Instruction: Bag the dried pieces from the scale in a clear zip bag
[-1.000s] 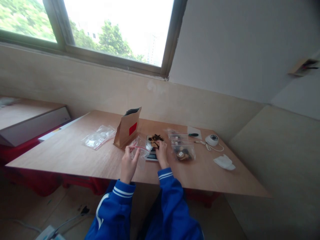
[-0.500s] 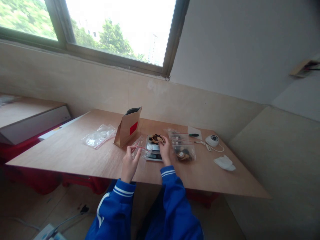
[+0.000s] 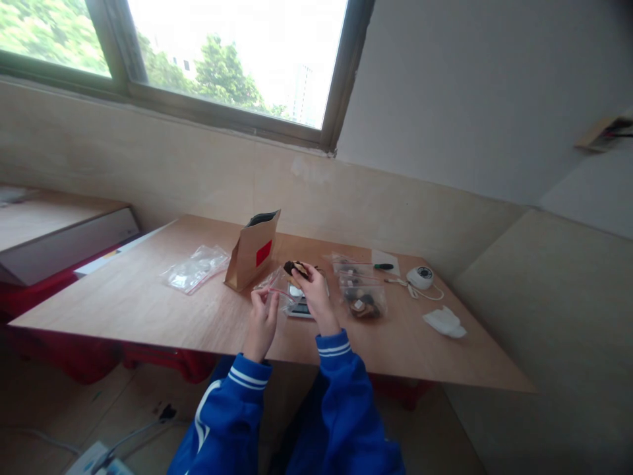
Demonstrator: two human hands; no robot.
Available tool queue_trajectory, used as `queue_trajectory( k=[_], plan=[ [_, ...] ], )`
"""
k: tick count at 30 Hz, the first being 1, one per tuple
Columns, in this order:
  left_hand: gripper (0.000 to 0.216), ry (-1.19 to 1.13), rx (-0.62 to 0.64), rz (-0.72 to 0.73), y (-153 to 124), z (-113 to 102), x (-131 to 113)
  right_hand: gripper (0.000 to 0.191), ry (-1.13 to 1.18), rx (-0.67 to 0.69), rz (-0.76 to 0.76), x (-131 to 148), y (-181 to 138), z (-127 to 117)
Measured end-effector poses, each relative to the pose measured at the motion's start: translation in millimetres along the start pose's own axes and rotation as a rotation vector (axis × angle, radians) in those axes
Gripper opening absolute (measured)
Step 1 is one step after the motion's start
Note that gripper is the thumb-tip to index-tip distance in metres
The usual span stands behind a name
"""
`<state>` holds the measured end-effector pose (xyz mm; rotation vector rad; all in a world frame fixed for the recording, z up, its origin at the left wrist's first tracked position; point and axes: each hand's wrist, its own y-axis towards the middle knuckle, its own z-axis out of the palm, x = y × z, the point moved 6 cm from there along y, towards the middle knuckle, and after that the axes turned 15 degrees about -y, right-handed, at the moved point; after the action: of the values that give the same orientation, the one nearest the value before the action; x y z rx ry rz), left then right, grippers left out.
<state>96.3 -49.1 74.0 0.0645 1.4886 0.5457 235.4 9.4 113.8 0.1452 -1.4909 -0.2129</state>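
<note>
My left hand (image 3: 262, 318) pinches the mouth of a small clear zip bag (image 3: 277, 290) with a red seal strip, held just above the table. My right hand (image 3: 312, 290) is closed on a clump of dark dried pieces (image 3: 295, 267), lifted over the bag's opening. Under both hands sits a small white scale (image 3: 299, 305), mostly hidden. A brown paper pouch (image 3: 252, 253) with a red label stands open just left of the hands.
Filled zip bags (image 3: 360, 290) lie right of the scale. A pile of empty clear bags (image 3: 195, 269) lies at left. A white round device (image 3: 420, 277) with a cord, a green-handled tool (image 3: 382, 266) and a white pad (image 3: 444, 321) sit at right. The wooden table (image 3: 148, 310) ends near my sleeves.
My right hand has picked the dark pieces off the scale and carried them up and left to the bag's mouth. My left hand keeps holding the bag, shifted slightly right.
</note>
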Motion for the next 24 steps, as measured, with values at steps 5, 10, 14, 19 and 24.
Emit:
queue_trajectory(
  k=[5, 10, 14, 19, 24],
  plan=[
    [0.031, -0.063, -0.113, -0.004, -2, -4, -4, 0.030, -0.350, 0.162, -0.143, 19, -10, 14],
    [0.039, -0.130, -0.151, -0.011, -2, -6, -6, 0.040, -0.488, 0.227, -0.167, 29, -17, 18],
    [0.039, -0.150, -0.130, -0.018, -2, -6, -1, 0.044, -0.532, 0.228, -0.142, 25, -18, 16],
    [0.046, -0.167, -0.121, -0.050, -2, -6, 10, 0.053, -0.544, 0.295, -0.118, 16, -18, 15],
    [0.043, -0.187, -0.108, -0.055, -3, -5, 8, 0.061, -0.565, 0.355, -0.125, 19, -21, 13]
  ],
)
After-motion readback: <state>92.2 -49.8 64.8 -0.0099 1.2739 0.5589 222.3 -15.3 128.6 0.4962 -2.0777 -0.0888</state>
